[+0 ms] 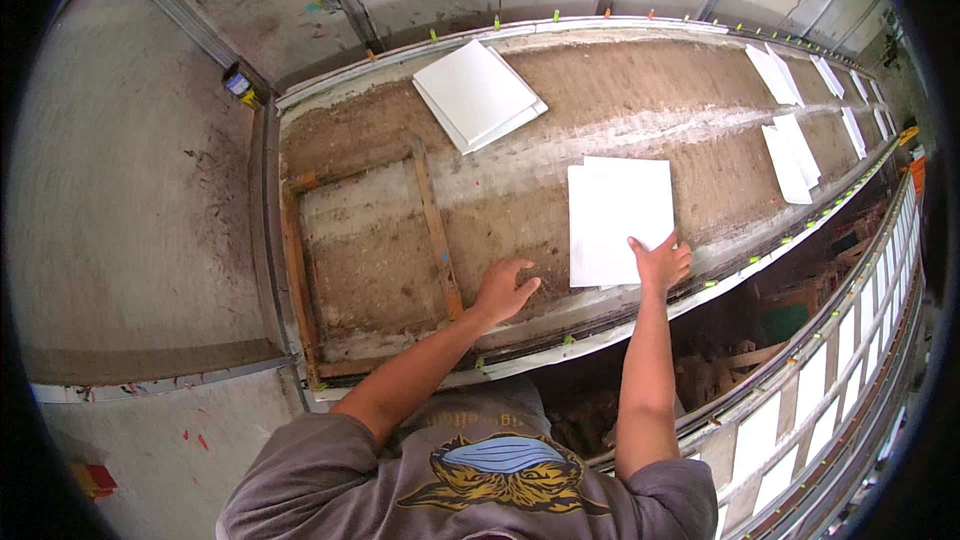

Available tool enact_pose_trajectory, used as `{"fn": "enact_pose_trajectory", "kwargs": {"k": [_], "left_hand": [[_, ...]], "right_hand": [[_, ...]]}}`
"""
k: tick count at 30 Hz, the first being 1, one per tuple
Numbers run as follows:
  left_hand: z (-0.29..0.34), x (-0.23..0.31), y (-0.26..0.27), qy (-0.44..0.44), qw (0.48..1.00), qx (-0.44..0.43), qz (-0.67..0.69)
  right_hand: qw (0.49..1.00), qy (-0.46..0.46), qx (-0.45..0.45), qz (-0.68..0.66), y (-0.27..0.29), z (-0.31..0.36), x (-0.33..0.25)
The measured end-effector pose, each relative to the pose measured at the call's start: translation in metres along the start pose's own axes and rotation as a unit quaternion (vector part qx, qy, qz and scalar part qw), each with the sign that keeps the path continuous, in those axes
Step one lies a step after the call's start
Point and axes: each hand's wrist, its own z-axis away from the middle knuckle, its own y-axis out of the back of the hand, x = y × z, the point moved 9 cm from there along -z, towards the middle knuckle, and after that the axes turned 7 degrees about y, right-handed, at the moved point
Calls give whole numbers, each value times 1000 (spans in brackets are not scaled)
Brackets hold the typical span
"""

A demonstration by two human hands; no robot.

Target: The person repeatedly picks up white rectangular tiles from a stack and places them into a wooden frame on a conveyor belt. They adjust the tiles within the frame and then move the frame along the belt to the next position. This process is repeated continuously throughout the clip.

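On the long brown-stained table lies a small stack of white sheets (pixel 621 220), its layers slightly offset. My right hand (pixel 662 265) grips its lower right corner, thumb on top and fingers curled at the edge. Whether it lifts one sheet or several, I cannot tell. To the left of the stack my left hand (pixel 507 290) hovers over or rests on the table, fingers apart and nothing in them. Close to that hand's wrist is a wooden frame (pixel 436 230) at the table's left end. Farther back lies another stack of white sheets (pixel 480 95).
More white sheets (pixel 790 160) lie in pairs of rows toward the table's far right. Small green and orange markers line the table's rim (pixel 560 20). A second long table (pixel 760 430) with white sheets runs at right, past a gap with wooden pieces. A dark container (pixel 238 83) stands at left.
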Motion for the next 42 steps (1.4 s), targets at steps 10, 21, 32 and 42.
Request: {"fn": "enact_pose_trajectory", "kwargs": {"k": [10, 21, 32, 42], "left_hand": [[-102, -41, 59, 125, 940, 16, -316], [-122, -68, 51, 174, 900, -199, -345], [-123, -70, 53, 196, 891, -232, -338], [-123, -80, 48, 186, 897, -230, -328]], "right_hand": [[893, 192, -116, -391, -96, 7, -238], [851, 46, -62, -520, -162, -124, -359], [772, -40, -48, -632, -152, -124, -387], [534, -38, -127, -835, -114, -128, -460]]}}
